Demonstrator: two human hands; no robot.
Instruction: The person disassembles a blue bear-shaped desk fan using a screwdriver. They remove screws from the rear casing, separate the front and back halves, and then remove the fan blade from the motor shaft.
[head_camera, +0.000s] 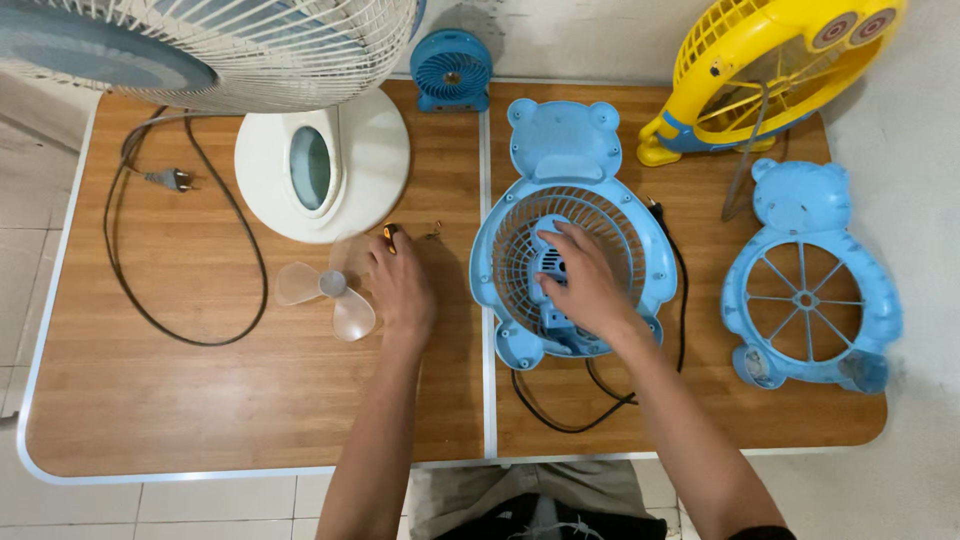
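A head camera looks straight down on a wooden tabletop (250, 400) with a white rim, split by a seam down its middle. The person's left hand (400, 285) lies palm down near the middle of the tabletop, just left of the seam, fingers loosely curled; it appears to close on a small tool with an orange and black handle (390, 237) that pokes out past the fingertips, though how firmly it holds the tool cannot be told. Just beside this hand, on its left, lies a clear plastic three-blade fan propeller (335, 288), flat on the wood.

The right hand (585, 285) rests just right of the seam on a light blue bear-shaped fan body (570, 230), fingers bent and pressing on the motor housing at the centre of its round grille. It grasps nothing loose. A black cord (560, 410) runs from this fan body towards the near edge.

Near the right edge lies a matching blue bear-shaped front grille (810, 275), apart from the body. At the far edge stand a small round blue fan (452, 68) and a yellow fan (760, 70). At the far left stands a large white pedestal fan base (322, 165), its cage (230, 45) overhanging, with its grey cord and plug (170, 180) looped along the left side.
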